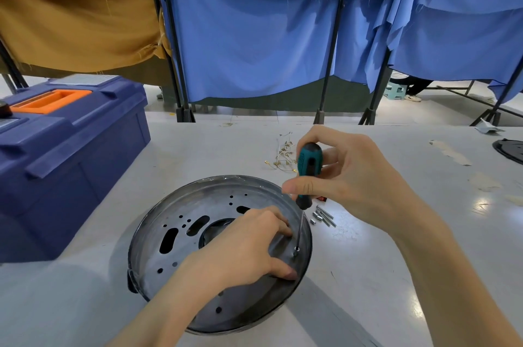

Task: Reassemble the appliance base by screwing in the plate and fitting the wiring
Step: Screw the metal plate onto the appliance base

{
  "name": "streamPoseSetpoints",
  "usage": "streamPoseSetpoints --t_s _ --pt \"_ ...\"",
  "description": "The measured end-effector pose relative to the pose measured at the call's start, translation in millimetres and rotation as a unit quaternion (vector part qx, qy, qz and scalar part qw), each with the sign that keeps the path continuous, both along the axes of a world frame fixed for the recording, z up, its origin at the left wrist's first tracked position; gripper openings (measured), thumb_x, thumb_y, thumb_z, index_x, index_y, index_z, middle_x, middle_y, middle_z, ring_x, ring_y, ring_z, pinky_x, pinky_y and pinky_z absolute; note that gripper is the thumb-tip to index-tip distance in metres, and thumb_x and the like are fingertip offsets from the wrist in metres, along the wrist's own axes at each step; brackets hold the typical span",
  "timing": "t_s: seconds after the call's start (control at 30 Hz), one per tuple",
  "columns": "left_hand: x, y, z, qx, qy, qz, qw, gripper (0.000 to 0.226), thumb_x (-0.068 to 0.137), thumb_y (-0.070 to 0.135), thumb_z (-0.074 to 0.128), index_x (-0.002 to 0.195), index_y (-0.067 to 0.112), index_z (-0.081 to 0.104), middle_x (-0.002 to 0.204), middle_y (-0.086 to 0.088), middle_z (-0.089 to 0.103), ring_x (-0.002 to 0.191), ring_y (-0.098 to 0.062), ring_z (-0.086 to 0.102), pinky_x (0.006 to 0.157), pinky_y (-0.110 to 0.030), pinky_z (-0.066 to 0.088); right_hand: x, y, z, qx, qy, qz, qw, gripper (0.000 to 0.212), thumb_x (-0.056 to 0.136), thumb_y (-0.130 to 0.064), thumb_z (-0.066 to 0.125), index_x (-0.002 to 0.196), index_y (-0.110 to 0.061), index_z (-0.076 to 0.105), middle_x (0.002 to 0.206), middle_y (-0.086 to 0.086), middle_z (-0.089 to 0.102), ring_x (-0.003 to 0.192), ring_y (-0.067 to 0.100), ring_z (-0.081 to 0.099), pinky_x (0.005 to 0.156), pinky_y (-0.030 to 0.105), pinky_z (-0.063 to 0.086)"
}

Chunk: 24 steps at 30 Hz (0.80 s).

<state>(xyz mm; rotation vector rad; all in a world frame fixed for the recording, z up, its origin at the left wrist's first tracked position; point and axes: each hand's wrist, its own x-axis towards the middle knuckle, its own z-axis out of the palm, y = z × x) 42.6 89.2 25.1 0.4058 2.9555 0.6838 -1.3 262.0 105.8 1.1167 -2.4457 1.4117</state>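
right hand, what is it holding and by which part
The right hand grips the teal-and-black screwdriver by its handle; the left hand holds nothing, resting on the round metal plate.

Toolbox point(70, 154) cut off at the left edge, black disc point(509, 149) cut off at the right, plate point(212, 202) centre partly covered by the left hand point(240, 250)

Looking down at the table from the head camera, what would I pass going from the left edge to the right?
Blue toolbox → round metal appliance base → loose screws → strips of tape → black round part at the edge. The screwdriver and wire bundle overlap the base, so skipped.
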Motion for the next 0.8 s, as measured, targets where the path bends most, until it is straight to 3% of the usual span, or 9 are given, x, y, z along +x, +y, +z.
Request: streamPoseSetpoints --t_s 0.13,0.23,0.43,0.53,0.63,0.8 --pt "-1.2 -5.8 1.9 0.016 -0.030 0.015 0.999 0.072 0.074 0.042 0.080 0.138 0.031 0.047 0.136 0.011 0.048 0.128 -0.009 0.039 0.105 -0.029 0.038 1.3 -4.5 -2.8 0.057 0.075 -0.072 0.993 0.057 0.054 -0.068 0.072 0.071 -0.019 0.049 0.056 -0.001 0.052 0.053 0.025 0.051 0.052 0.046 0.052" --pt "-1.3 -8.0 6.5 0.029 -0.042 0.022 0.998 0.070 0.077 0.033 0.079 0.138 0.033 0.046 0.136 0.010 0.050 0.128 -0.008 0.040 0.107 -0.032 0.038 2.1 -8.0 -3.5 0.071 0.087 -0.093 0.989 0.057 0.056 -0.072 0.066 0.067 -0.022 0.043 0.054 -0.002 0.045 0.051 0.022 0.042 0.052 0.044 0.051" --pt "0.1 -11.5 16.1 0.127 -0.076 0.025 0.989 0.056 0.083 0.009 0.074 0.133 0.027 0.056 0.132 0.015 0.057 0.118 0.002 0.051 0.102 -0.013 0.039 6.3 -8.4 -0.6 0.097 0.094 -0.100 0.986 0.061 0.052 -0.079 0.058 0.065 -0.022 0.040 0.057 0.004 0.055 0.053 0.028 0.058 0.053 0.045 0.053" --pt "2.9 -8.8 24.4 0.187 -0.050 0.036 0.980 0.051 0.076 0.018 0.081 0.123 0.025 0.063 0.116 0.015 0.066 0.107 0.004 0.059 0.098 -0.021 0.048 5.9 -8.0 -1.9 0.125 0.108 -0.120 0.979 0.062 0.052 -0.083 0.054 0.063 -0.023 0.038 0.059 0.000 0.056 0.055 0.020 0.050 0.052 0.039 0.047" --pt "6.1 -3.2 36.1 0.303 0.015 0.032 0.952 0.042 0.064 0.025 0.090 0.102 0.020 0.072 0.091 0.011 0.073 0.088 -0.002 0.068 0.087 -0.027 0.054 8.0 -10.3 -1.5 0.161 0.152 -0.149 0.964 0.066 0.052 -0.087 0.050 0.058 -0.025 0.028 0.047 -0.008 0.034 0.049 0.014 0.030 0.049 0.031 0.028" --pt "5.8 13.8 41.5 0.410 0.072 0.038 0.909 0.026 0.065 0.012 0.087 0.084 0.007 0.070 0.076 -0.005 0.075 0.074 -0.020 0.073 0.077 -0.038 0.059 15.0 -16.2 -1.0 0.226 0.213 -0.227 0.923 0.068 0.055 -0.091 0.030 0.056 -0.023 0.024 0.048 -0.008 0.034 0.049 0.008 0.030 0.047 0.027 0.019"
